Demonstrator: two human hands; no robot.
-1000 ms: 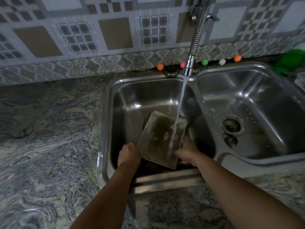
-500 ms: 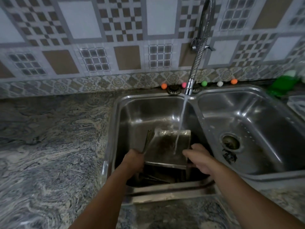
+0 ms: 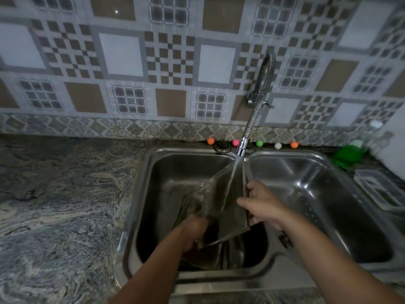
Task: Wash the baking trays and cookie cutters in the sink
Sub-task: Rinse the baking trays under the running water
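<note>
Backdrop: patterned tile wall behind, marbled grey tabletop (image 3: pixel 61 194) running left of a steel double sink (image 3: pixel 140 194).
Water: tap (image 3: pixel 242 148) running, stream hitting the baking tray (image 3: pixel 221 207) dead centre.
Tray: tilted up in the left basin, far edge lifted toward the spout, more dark trays (image 3: pixel 219 255) stacked underneath near the front wall.
Left hand (image 3: pixel 194 231): at the tray's near-left corner, fingers curled under; whether the grip is truly closed on it, I can't tell.
Right hand (image 3: pixel 263 205): grip clamped on the tray's right edge, thumb on top.
Cookie cutters: none I can make out.
Risk: wet metal, steep tilt. My guess is it slips and clatters onto the stack, or the stream bounces off over the front rim.
Room: tight basin, walls close on both sides; right basin (image 3: pixel 328 205) open, with a green bottle (image 3: pixel 348 153) and a clear container (image 3: pixel 379 189) far right.
</note>
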